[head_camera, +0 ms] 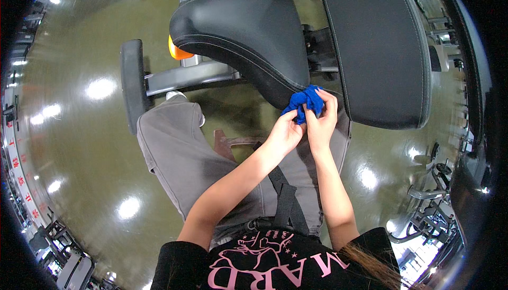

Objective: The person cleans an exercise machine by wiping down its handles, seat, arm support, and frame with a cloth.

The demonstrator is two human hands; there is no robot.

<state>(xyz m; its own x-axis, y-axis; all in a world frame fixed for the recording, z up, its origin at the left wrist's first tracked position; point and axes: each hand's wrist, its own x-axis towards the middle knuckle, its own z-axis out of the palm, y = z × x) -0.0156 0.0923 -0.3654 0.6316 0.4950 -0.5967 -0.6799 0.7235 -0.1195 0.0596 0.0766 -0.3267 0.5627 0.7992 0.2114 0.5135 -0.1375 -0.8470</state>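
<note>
A crumpled blue cloth (304, 101) is bunched between my two hands, close to the near edge of a black padded seat (242, 24). My left hand (289, 129) grips the cloth's lower left side. On its right side, the fingers of my right hand (322, 117) are closed around it. White stitching runs along the seat's rim. Whether the cloth touches the seat I cannot tell. Just right of my right hand stands a black padded backrest (381, 52), joined to the seat by a dark metal bracket (320, 48).
A grey metal frame tube (190, 76) runs left from under the seat to a dark end foot (133, 83). An orange part (179, 48) shows below the seat. My knees straddle a brownish metal piece (224, 145) on the glossy floor (79, 139). Gym machines (428, 206) line the edges.
</note>
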